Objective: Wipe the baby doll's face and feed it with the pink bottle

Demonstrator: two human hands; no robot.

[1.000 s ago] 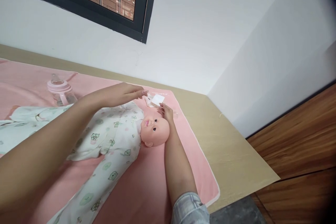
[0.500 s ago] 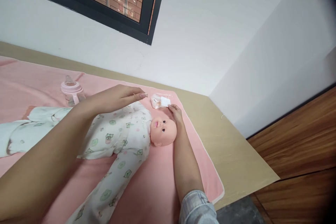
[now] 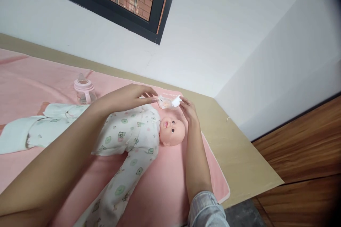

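Note:
A baby doll (image 3: 173, 131) in white printed pyjamas lies face up on a pink blanket (image 3: 165, 173). Just beyond its head, my right hand (image 3: 189, 109) pinches a small white piece (image 3: 176, 101) between thumb and fingers. Beside that piece is a crinkled clear plastic packet (image 3: 164, 103), its contents too small to make out. My left hand (image 3: 133, 95) reaches across above the doll's chest, fingers stretched out and thumb apart. Its fingertips come to the packet's left edge; whether they touch it I cannot tell.
A baby bottle (image 3: 84, 90) with a pink collar and handle stands by the doll's legs. Behind the tan tabletop (image 3: 226, 156) rise a white wall (image 3: 207, 35) and a dark-framed window (image 3: 157, 25). Wooden panels (image 3: 306, 149) are at the right.
My right hand has come up off the blanket beside the doll's head, and the white piece has tilted with it. My left hand has moved closer to the packet, its fingers spreading. The view has shifted slightly.

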